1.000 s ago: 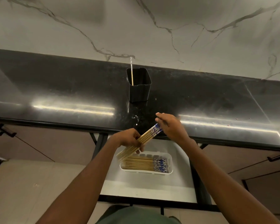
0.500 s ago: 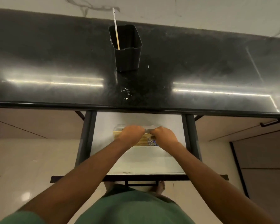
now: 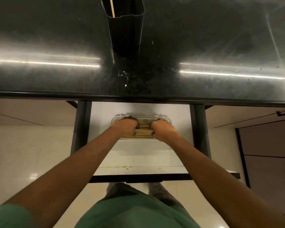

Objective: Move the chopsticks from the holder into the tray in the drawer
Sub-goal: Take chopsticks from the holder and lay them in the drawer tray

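Nearest the camera, a green shirt (image 3: 135,213) fills the bottom edge, and both bare forearms reach forward from it, converging toward the tray (image 3: 164,119), a pale plastic one lying in the open drawer (image 3: 138,155) just under the lip of the dark surface (image 3: 204,46). The left hand (image 3: 127,127) is curled knuckles-up over the left end of the tray, its fingers folded down into it; the right hand (image 3: 163,130) mirrors it at the right end, wrist slightly bent. Between the two fists lies the bundle of chopsticks (image 3: 143,131), lengthwise inside the tray, its ends hidden under the hands; both hands are closed around those ends. Beyond the tray, past the surface's front edge, stands the black holder (image 3: 127,28), upright and well apart from the tray, with a single pale chopstick (image 3: 112,7) leaning in its left side.
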